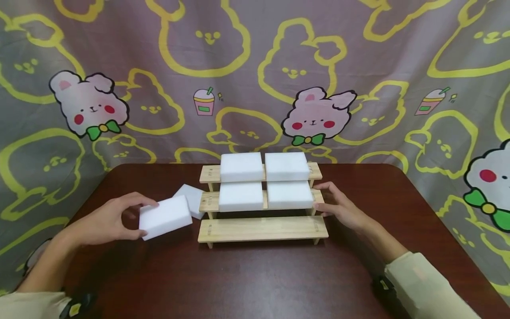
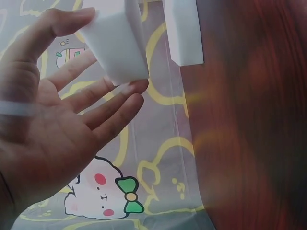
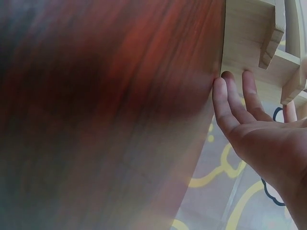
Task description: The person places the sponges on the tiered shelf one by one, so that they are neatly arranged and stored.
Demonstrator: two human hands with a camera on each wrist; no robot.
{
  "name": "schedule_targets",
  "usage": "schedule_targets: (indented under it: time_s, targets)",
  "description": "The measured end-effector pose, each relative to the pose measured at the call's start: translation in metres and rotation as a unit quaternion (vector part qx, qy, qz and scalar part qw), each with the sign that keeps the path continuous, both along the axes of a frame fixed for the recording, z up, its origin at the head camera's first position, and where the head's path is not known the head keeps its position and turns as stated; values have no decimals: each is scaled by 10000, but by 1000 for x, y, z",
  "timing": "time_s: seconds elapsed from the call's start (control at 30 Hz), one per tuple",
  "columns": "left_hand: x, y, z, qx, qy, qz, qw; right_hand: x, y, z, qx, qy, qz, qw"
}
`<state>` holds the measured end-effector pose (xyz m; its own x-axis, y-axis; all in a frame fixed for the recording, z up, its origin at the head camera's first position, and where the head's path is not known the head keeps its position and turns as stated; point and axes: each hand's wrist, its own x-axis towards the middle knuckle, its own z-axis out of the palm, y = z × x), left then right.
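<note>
My left hand (image 1: 104,221) pinches a white foam block (image 1: 165,217) by its left end, thumb below and fingers above, held left of the wooden rack. In the left wrist view the block (image 2: 117,40) sits between thumb and fingertips, the other fingers spread. The three-tier wooden rack (image 1: 263,229) bears two white blocks (image 1: 241,166) on its top tier and two more (image 1: 241,196) on the middle one; its lowest tier is bare. At the right end of the middle tier, my right hand (image 1: 345,212) holds the rack between thumb and fingers, some fingertips hidden.
Another white block (image 1: 190,199) lies on the dark red-brown table (image 1: 255,283), just left of the rack and partly behind the held one. A patterned curtain (image 1: 247,88) hangs behind the table's far edge and along its sides.
</note>
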<state>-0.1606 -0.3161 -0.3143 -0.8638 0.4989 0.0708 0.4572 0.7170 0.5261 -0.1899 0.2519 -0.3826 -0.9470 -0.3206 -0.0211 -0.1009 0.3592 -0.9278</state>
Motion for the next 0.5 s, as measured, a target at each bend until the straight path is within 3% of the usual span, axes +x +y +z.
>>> schedule_targets:
  time_s: [0.33,0.5]
  targets:
    - [1,5,0,177,-190,-239,9994,-1,0,0,14,-30,-9,10000]
    - [1,5,1,157,-467,-404,9980,-2,1,-1,-15,-49,-18,10000]
